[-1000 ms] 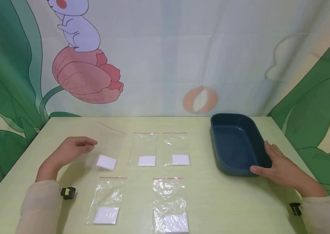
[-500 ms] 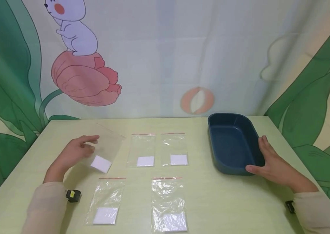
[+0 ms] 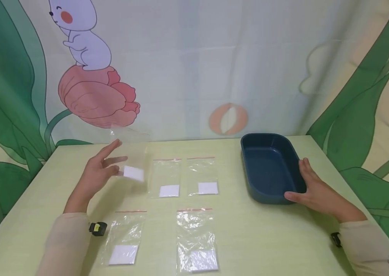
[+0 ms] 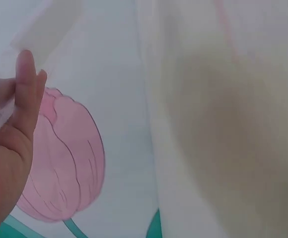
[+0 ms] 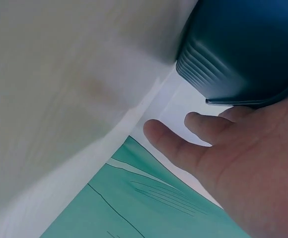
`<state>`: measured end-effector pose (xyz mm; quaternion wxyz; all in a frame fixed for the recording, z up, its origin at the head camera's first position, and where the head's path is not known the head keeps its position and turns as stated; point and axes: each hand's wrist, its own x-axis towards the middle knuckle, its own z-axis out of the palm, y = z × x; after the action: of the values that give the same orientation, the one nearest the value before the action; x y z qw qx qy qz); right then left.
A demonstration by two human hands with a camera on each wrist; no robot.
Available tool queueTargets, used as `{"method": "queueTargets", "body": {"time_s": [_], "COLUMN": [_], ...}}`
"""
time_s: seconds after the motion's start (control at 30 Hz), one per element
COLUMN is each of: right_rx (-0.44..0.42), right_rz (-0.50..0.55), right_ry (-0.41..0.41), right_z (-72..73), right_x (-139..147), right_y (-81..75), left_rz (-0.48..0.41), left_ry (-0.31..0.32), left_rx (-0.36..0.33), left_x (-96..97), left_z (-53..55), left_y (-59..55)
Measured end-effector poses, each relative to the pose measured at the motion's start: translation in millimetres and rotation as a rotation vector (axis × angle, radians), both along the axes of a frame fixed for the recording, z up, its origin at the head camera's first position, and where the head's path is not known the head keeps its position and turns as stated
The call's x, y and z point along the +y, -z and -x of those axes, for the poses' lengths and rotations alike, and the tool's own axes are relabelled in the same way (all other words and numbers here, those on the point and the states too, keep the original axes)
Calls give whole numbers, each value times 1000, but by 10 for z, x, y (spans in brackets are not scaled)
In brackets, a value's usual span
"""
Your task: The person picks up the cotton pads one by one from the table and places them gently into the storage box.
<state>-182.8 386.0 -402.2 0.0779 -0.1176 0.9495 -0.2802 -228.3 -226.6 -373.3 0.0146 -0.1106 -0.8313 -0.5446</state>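
In the head view, my left hand (image 3: 97,168) pinches the left edge of a clear zip-lock bag (image 3: 135,155), raised off the table. A white rectangular packet (image 3: 134,173) lies in that bag's lower part. Part of the bag shows blurred by the fingers in the left wrist view. My right hand (image 3: 322,193) rests on the near right corner of a dark blue rectangular bin (image 3: 270,168). Its thumb lies along the near rim, its fingers against the right side. Beneath the bin's rim, the right wrist view shows fairly straight fingers (image 5: 179,144) along its outside.
Several other zip-lock bags with white packets lie flat: one at back middle (image 3: 166,172), one right of it (image 3: 202,172), one front left (image 3: 127,230), one front middle (image 3: 195,230). A printed curtain (image 3: 180,76) hangs behind the light table (image 3: 260,237).
My left hand has moved right and lifted the bag, which first tilted, then rose higher. My right hand stays at the bin's corner. The whole head view has shifted slightly.
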Motion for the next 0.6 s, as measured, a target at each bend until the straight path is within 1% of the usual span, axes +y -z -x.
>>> {"method": "queueTargets", "body": {"time_s": [0.13, 0.27, 0.4, 0.5, 0.6], "right_rx": [-11, -12, -8, -7, -4], "right_rz": [16, 7, -13, -16, -16], "right_ry": [3, 11, 17, 16, 18], "right_z": [3, 9, 24, 26, 18], "right_x": [17, 29, 22, 15, 9], "right_y": [9, 10, 12, 18, 22], "left_rz": [-41, -135, -239, -284, -304], "left_ry": [66, 165, 258, 315, 354], "left_rx": [22, 47, 51, 38, 16], "left_x": [237, 537, 890, 1164, 1434], "left_z": [45, 114, 146, 168, 197], "left_y": [-107, -191, -265, -289, -288]}}
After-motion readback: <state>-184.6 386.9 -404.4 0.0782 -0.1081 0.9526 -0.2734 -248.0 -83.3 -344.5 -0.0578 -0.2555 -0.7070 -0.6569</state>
